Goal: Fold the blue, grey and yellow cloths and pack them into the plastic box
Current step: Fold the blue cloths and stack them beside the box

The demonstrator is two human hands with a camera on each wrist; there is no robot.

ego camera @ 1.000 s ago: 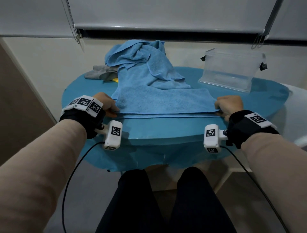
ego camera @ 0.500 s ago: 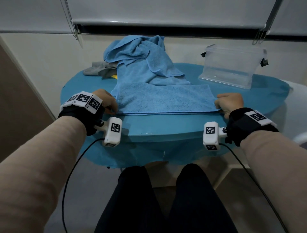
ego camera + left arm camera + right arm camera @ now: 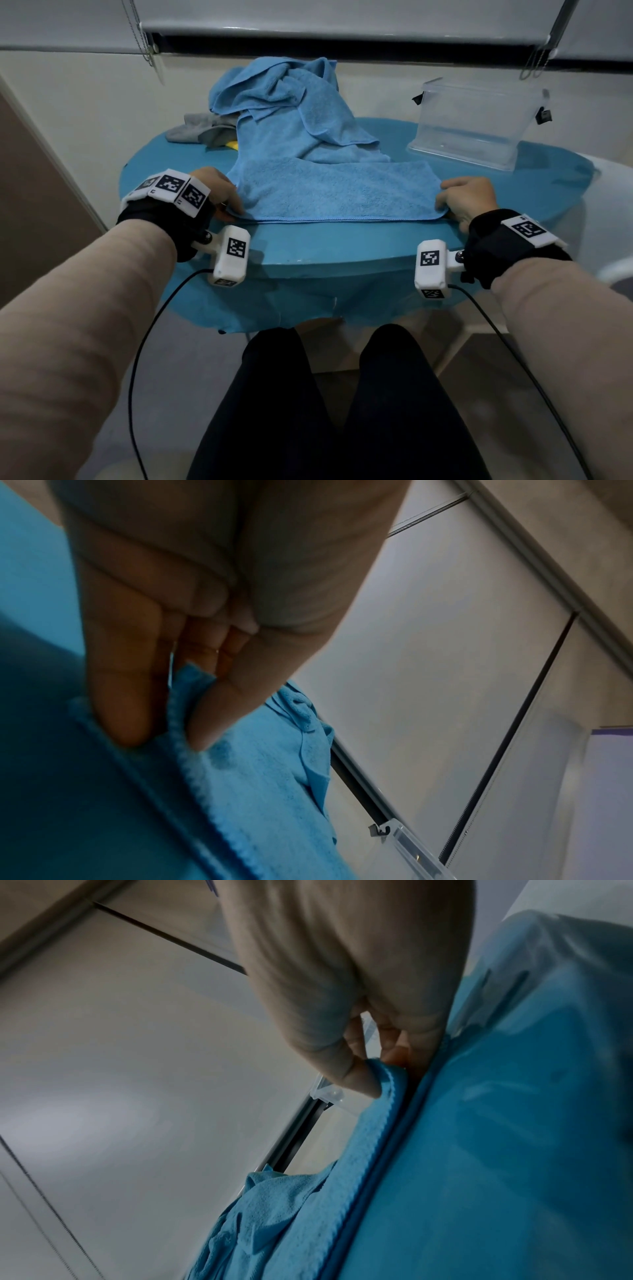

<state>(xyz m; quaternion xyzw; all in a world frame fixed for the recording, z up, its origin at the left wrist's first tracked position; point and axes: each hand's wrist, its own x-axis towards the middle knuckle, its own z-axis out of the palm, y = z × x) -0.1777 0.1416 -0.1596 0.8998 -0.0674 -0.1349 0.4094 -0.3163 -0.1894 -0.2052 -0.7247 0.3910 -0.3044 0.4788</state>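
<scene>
While both hands sit at the near edge of the bench (image 3: 342,246), each one pinches a corner of the blue cloth (image 3: 329,192). The left hand (image 3: 215,190) grips the near left corner, thumb and fingers (image 3: 126,696) closed on the hem in the left wrist view. The right hand (image 3: 467,198) grips the near right corner, its thumb pressing the cloth's edge against the curled fingers (image 3: 359,1080) in the right wrist view. Between the hands the near part of the blue cloth lies flat and stretched, its hem running straight across the teal bench top. Farther back the same cloth rises in a loose, crumpled heap against the wall. To the left of that heap lies the grey cloth (image 3: 202,128), bunched, with a small patch of the yellow cloth (image 3: 233,145) showing beside it under the blue one. At the far right of the bench stands the clear plastic box (image 3: 476,126), open at the top and well apart from the cloths. Behind it all hangs a window blind (image 3: 342,15).
</scene>
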